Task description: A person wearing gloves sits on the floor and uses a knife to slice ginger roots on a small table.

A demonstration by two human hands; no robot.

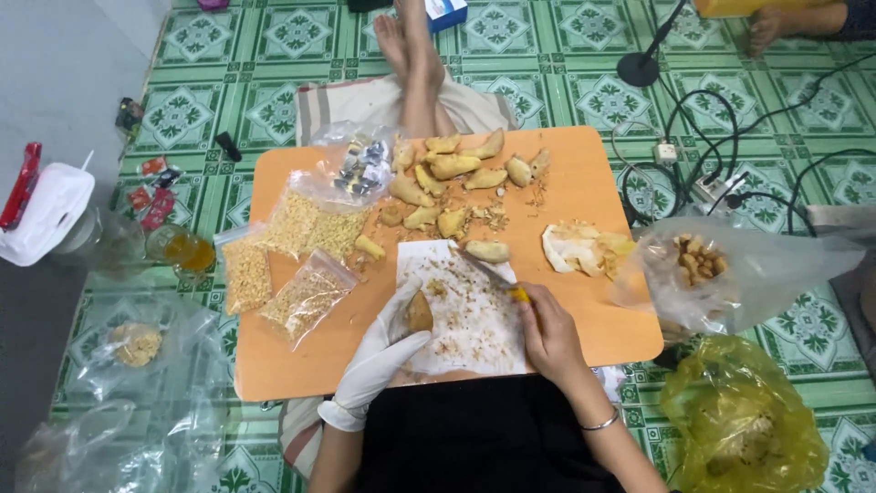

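My left hand (383,351), in a white glove, grips a brown root piece (419,313) over a white cutting sheet (474,333) strewn with peel scraps. My bare right hand (547,333) holds a small knife (493,274) with a yellow handle, its blade pointing up-left across the sheet toward a peeled piece (488,251). Both hands rest on a low orange table (593,173). Several peeled yellowish root pieces (452,166) lie in a heap at the table's far side.
Clear bags of chopped bits (306,297) lie on the table's left. A pile of peels (579,248) sits right. A clear bag (730,269) and a yellow bag (739,420) lie right of the table. Cables (712,155) cross the green tiled floor. Someone's legs (415,55) stretch beyond the table.
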